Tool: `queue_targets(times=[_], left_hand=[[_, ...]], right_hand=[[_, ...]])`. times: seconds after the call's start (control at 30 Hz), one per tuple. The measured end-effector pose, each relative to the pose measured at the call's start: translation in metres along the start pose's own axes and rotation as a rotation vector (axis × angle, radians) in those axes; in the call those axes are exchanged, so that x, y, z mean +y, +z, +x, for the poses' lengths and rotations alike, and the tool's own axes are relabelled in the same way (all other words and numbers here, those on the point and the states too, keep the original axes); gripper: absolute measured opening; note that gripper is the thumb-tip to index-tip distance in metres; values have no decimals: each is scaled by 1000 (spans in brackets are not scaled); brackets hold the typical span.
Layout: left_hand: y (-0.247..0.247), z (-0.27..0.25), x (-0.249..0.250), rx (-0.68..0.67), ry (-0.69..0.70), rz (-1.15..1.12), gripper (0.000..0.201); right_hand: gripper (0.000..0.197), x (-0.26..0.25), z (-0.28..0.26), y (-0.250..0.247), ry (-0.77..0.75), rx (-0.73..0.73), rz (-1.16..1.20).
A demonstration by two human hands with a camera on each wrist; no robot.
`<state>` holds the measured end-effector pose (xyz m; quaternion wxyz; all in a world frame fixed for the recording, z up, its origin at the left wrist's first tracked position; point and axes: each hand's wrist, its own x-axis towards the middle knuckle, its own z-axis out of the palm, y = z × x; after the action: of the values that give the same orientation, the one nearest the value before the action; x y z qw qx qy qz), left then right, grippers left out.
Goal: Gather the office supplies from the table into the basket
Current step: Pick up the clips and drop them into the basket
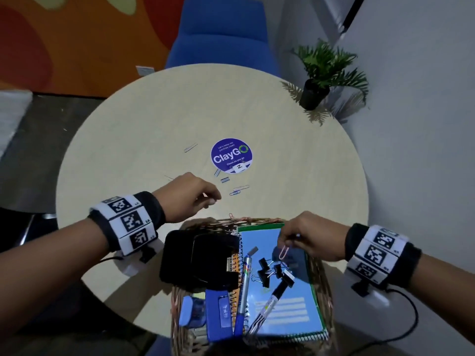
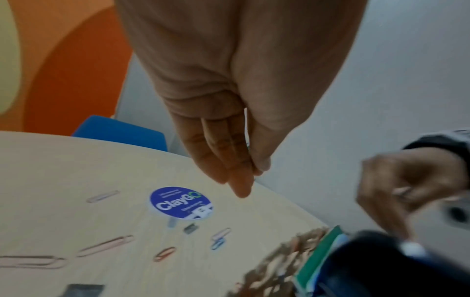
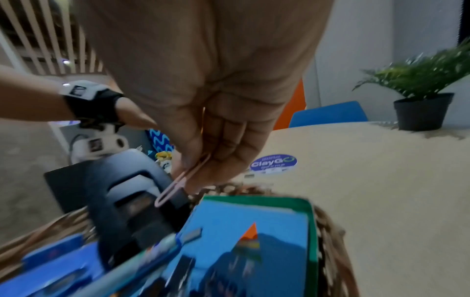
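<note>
The round worktop (image 1: 159,119) carries what is left of the job, with a potted plant (image 1: 321,73) at its far right edge and a round purple sticker (image 1: 231,155) near its middle. At the near edge stands the wicker basket (image 1: 322,278), already well filled. A blue notebook (image 1: 290,307) lies flat as a floor for the small pieces, and a black hole punch (image 1: 198,258) and a blue stapler (image 1: 218,314) sit along its left side. Two markers (image 1: 245,286) and a cluster of black binder clips (image 1: 272,272) rest on the notebook's cover.

The right hand (image 1: 305,236) hovers over the basket's far end, thumb and fingertips pinching a pink paper clip (image 1: 283,251) that dangles above the notebook. It seems held there so it will drop inside, clear of the rim. The left hand (image 1: 190,196) hangs over the worktop just beyond the basket with its fingers drawn together. Whether it holds anything I cannot tell, though it looks poised for the next pick.

Loose paper clips (image 1: 239,190) and short strips of staples (image 1: 224,179) lie scattered between the sticker and the basket, not yet gathered.
</note>
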<state>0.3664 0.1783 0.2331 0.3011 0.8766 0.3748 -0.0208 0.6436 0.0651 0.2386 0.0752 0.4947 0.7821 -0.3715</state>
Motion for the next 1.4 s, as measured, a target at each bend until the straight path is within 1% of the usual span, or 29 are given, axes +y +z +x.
queue_targets(times=[0.07,0.1,0.13,0.2,0.23,0.27,0.33,0.37,0.4,0.47,0.5,0.57,0.63,0.7,0.77,0.83,0.9,0.97,1.03,1.1,1.17,1.27,1.33,1.4], left_hand=[[-3,3,-14,27,-8,93,20],[-2,5,-21,29,3,159,21],[-1,8,-28,12,21,239,22],[4,15,-44,-73,81,434,24],[7,17,-51,-109,129,516,24],[10,19,-59,-116,205,590,23],[16,24,-75,-90,376,724,24],[19,26,-82,-74,436,735,25],[21,30,-86,-61,465,735,23],[29,38,-92,-48,505,729,11],[37,41,-95,-57,529,709,11],[53,46,-101,-45,597,691,23],[63,48,-104,-38,643,669,20],[66,49,-102,-18,676,595,14],[68,51,-101,19,714,520,12],[71,54,-99,54,777,451,13],[76,61,-95,94,818,426,18],[84,71,-89,111,789,348,17],[94,81,-84,85,772,280,16],[103,91,-83,44,815,371,12],[105,97,-83,15,880,479,12],[99,101,-81,-68,932,474,14],[96,100,-77,-127,903,445,12],[90,99,-69,-233,814,403,11]], right_hand=[[25,0,-5,14,-13,-111,-148],[27,3,-5,14,-25,-114,-215],[28,7,-1,11,-36,-78,-255],[28,19,14,-4,-89,59,-366],[29,26,25,-12,-138,122,-470],[30,32,36,-18,-179,141,-575],[34,43,59,-27,-242,114,-726],[36,44,72,-30,-278,91,-762],[36,43,85,-32,-314,66,-774],[31,39,110,-33,-371,11,-722],[27,37,123,-31,-394,-24,-677],[24,33,148,-23,-430,-85,-624],[25,29,169,-16,-463,-147,-597],[26,28,183,-10,-490,-181,-572],[27,28,192,-4,-496,-215,-554],[22,29,198,2,-447,-222,-483],[15,28,198,3,-338,-239,-445],[11,34,196,3,-358,-227,-455],[9,45,189,-1,-306,-226,-501],[8,54,178,-12,-240,-183,-478],[9,60,161,-26,-131,-155,-448],[10,66,124,-44,-8,-51,-323],[9,69,96,-51,61,40,-224],[12,68,67,-54,113,112,-156]])
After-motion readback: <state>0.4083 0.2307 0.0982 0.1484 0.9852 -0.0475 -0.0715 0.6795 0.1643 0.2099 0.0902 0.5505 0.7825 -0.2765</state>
